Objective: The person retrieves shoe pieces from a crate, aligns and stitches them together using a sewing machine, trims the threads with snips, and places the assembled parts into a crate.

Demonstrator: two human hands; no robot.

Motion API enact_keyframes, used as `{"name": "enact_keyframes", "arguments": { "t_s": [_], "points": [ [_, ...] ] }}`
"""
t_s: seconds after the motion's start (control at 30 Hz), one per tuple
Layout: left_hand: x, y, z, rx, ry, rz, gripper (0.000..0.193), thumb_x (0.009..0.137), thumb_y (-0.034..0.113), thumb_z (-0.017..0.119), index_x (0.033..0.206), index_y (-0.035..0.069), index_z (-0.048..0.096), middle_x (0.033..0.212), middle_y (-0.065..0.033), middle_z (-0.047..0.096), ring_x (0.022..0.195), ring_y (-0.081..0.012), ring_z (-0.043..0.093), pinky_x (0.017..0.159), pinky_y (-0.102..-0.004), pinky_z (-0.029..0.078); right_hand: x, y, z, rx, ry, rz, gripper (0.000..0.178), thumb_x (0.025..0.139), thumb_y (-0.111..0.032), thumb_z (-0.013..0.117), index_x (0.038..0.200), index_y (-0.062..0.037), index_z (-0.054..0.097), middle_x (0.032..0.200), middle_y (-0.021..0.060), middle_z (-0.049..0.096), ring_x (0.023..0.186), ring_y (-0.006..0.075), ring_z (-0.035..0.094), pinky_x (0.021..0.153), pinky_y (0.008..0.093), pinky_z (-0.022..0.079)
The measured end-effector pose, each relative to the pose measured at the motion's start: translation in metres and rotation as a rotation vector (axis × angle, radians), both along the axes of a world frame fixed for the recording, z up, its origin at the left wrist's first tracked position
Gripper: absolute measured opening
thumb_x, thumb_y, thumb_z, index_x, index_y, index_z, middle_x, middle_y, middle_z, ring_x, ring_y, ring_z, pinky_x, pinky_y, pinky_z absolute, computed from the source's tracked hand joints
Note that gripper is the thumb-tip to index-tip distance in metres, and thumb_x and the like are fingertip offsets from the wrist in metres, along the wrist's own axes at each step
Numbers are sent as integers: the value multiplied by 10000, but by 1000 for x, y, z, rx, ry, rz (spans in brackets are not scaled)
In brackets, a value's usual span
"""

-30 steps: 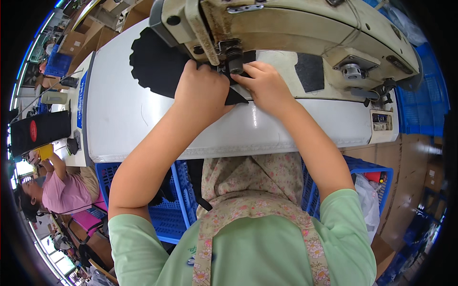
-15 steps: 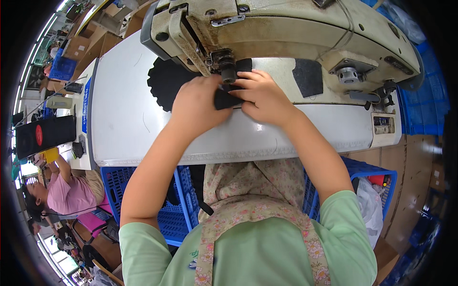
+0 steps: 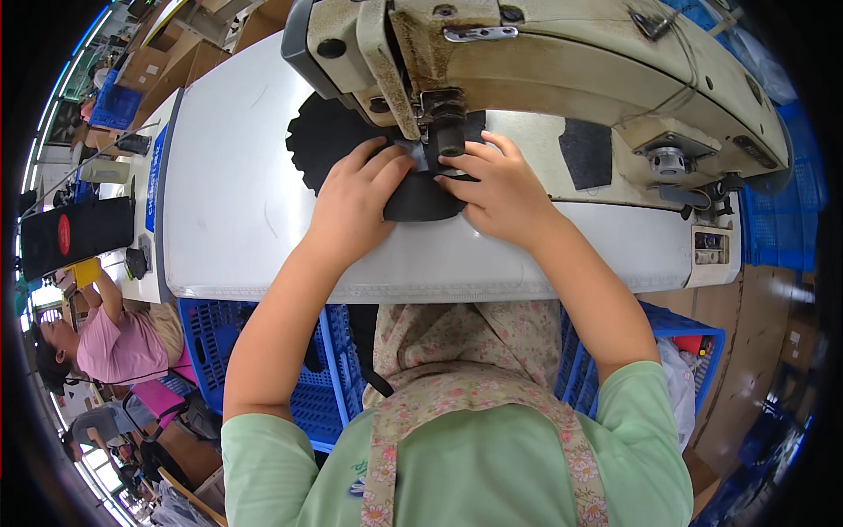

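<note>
Pressing flat, both hands, left hand (image 3: 356, 206) at nine o'clock and right hand (image 3: 496, 189) at three, are pinning the soft, limp black fabric (image 3: 329, 140) on the worktop (image 3: 228, 193), best gripped at its edges.

A garment factory floor or sewing workshop is shown. A worn, cream-coloured industrial sewing machine (image 3: 562, 79) is mounted on a white work table (image 3: 237, 202), and a piece of black fabric (image 3: 342, 140) is laid under its needle. Blue plastic crates (image 3: 307, 369) are kept beneath the table. At the left, another person in a pink shirt (image 3: 110, 342) is seated at a further work table, and cardboard boxes (image 3: 167, 66) are stacked behind.
</note>
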State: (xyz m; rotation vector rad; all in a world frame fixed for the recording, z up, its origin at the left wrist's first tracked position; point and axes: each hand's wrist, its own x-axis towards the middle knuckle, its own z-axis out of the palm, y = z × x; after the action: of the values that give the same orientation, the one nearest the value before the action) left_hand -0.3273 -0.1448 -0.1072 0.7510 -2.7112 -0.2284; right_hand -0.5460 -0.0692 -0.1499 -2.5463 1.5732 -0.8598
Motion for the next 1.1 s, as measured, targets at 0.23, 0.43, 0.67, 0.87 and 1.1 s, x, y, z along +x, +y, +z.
{"name": "enact_keyframes", "arguments": {
  "t_s": [0.23, 0.43, 0.67, 0.87, 1.1],
  "points": [
    [4, -7, -3, -119, 21, -56, 472, 610, 70, 714, 1069, 70, 606, 1169, -77, 628, 1167, -320, 545, 933, -432, 447, 3, 0, 1, -11, -25, 7, 295, 726, -112, 635, 993, -165, 748, 1156, 45, 648, 1199, 228, 536, 1050, 514, 372],
    [5, -8, -6, -118, 53, -59, 461, 618, 85, 717, 1067, 67, 611, 1163, -80, 636, 1159, -317, 556, 929, -432, 442, 2, -1, 3, 12, -42, 11, 295, 725, -109, 624, 986, -158, 751, 1155, 57, 650, 1182, 244, 553, 1049, 530, 373],
    [7, -13, -4, -98, 35, -114, 478, 583, 41, 672, 1058, 42, 622, 1133, -121, 648, 1143, -326, 562, 926, -432, 437, 4, 0, 3, -8, -26, 26, 306, 719, -117, 615, 995, -141, 746, 1165, 69, 652, 1173, 262, 560, 1052, 530, 377],
    [6, -20, -1, -78, -18, -150, 485, 553, 19, 661, 1036, 36, 627, 1106, -123, 655, 1131, -317, 569, 937, -423, 435, 4, 0, 3, 14, -10, 6, 309, 732, -140, 615, 1013, -150, 744, 1172, 62, 651, 1188, 260, 546, 1054, 518, 392],
    [8, -26, -4, -68, -8, -177, 467, 552, 28, 669, 1018, 37, 626, 1081, -107, 663, 1109, -310, 578, 940, -422, 438, 5, 0, 4, 28, 11, 1, 306, 734, -151, 615, 1011, -153, 744, 1172, 60, 646, 1185, 253, 541, 1054, 503, 400]
  ]
}}
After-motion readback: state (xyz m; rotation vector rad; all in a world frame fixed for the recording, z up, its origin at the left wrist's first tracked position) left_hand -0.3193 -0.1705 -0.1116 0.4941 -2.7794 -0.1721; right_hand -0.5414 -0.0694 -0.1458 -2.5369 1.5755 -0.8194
